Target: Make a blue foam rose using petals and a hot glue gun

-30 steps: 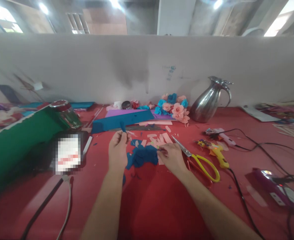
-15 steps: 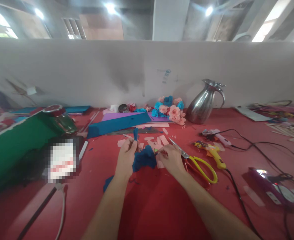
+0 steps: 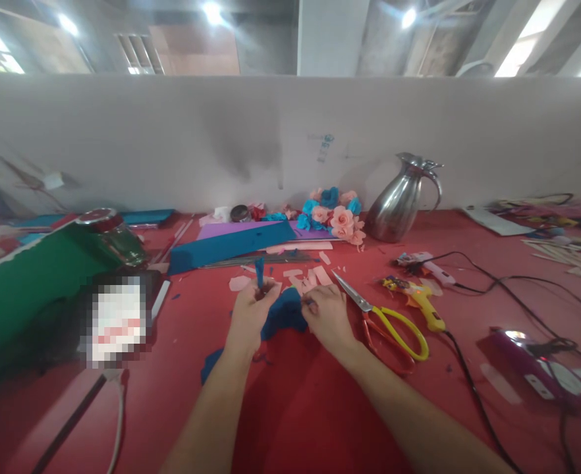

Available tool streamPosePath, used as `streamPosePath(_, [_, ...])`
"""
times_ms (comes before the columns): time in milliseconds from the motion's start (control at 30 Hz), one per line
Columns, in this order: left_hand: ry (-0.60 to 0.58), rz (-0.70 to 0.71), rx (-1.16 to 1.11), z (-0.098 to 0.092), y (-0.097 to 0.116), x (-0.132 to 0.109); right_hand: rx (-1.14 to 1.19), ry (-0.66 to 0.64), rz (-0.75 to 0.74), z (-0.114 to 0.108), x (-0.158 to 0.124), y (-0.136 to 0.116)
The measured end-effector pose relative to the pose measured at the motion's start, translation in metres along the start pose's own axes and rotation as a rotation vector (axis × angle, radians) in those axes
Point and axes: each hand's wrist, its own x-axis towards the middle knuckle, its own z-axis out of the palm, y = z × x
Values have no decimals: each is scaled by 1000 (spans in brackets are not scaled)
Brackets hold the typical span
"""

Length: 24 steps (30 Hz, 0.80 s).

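My left hand point(image 3: 249, 313) is closed on a narrow blue paper strip point(image 3: 259, 270), whose end sticks up above the fingers. Between the two hands are crumpled blue paper pieces point(image 3: 285, 311), close to both sets of fingertips. My right hand point(image 3: 326, 315) is pinched at the right edge of these pieces; what its fingertips hold is too small to make out. Just right of that hand lie scissors point(image 3: 369, 309) with one yellow and one red handle. Pale pink paper scraps point(image 3: 315, 276) are scattered beyond the hands. Another blue piece point(image 3: 211, 365) lies by my left forearm.
A yellow glue gun point(image 3: 426, 306) and its cord lie to the right, near a purple device point(image 3: 542, 368). Behind stand a steel jug point(image 3: 399, 204) and pink and blue paper flowers point(image 3: 337, 217). A blue sheet point(image 3: 221, 247) and a glass jar point(image 3: 115, 237) are at the left.
My right hand has moved slightly left, closer to my left hand. The left hand has turned a little, and its strip stands further left. The view has shifted slightly.
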Motion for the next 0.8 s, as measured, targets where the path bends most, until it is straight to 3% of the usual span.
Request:
streamPosePath(67, [-6, -42, 48, 0, -2, 0, 21, 10, 3, 0, 0, 0])
streamPosePath(233, [43, -38, 182, -1, -10, 5, -77, -81, -172, 1, 0, -3])
streamPosePath(433, [24, -34, 178, 0, -16, 8, -34, -4, -33, 0, 2, -3])
streamPosePath(600, [14, -3, 290, -4, -20, 11, -121, -112, -187, 1, 0, -7])
streamPosePath(800, [-24, -20, 545, -9, -21, 15, 61, -19, -30, -2, 4, -1])
